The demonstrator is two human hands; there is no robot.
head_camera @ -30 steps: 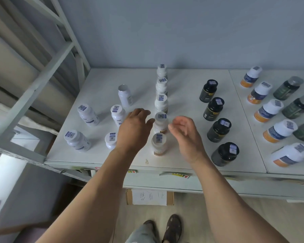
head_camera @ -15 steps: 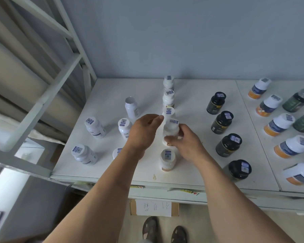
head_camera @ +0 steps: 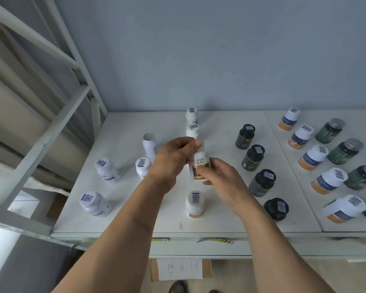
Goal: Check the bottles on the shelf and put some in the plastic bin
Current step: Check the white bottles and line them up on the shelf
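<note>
While tilted above the shelf point(head_camera: 118, 216), the bottle point(head_camera: 200, 166) sits between left hand point(head_camera: 173, 159) and right hand point(head_camera: 220, 178).

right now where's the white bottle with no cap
The capless bottle stands left of centre on the shelf, just left of the left hand, behind a capped white bottle.

Open lane between white bottles point(head_camera: 195, 203) and black bottles point(head_camera: 261, 182).

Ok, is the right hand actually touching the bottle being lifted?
Touching. The head view shows the right hand with its thumb pressed on the label of the lifted bottle, while the left hand grips its cap.
</note>
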